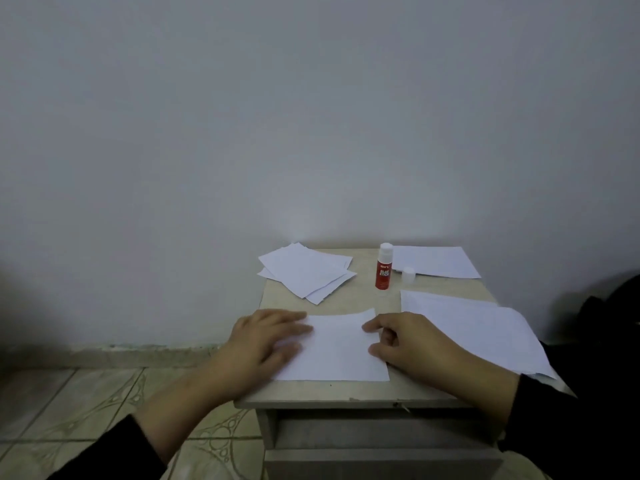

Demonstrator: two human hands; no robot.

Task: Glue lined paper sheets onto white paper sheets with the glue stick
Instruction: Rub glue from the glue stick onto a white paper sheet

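Observation:
A white sheet [337,351] lies flat near the front of the small table [363,393]. My left hand [263,344] rests on its left edge with fingers laid flat. My right hand [412,344] touches its right edge, fingers loosely bent on the paper. A red glue stick [383,268] stands upright and uncapped toward the back, its white cap [408,274] beside it. A fanned pile of small sheets [306,271] sits at the back left. Other sheets lie at the back right [436,261] and along the right side [474,327]. Ruled lines are too faint to tell apart.
The table stands against a plain wall [311,133], with an open shelf [374,431] under its top. Tiled floor [86,403] spreads to the left. A dark object [609,313] sits at the far right edge.

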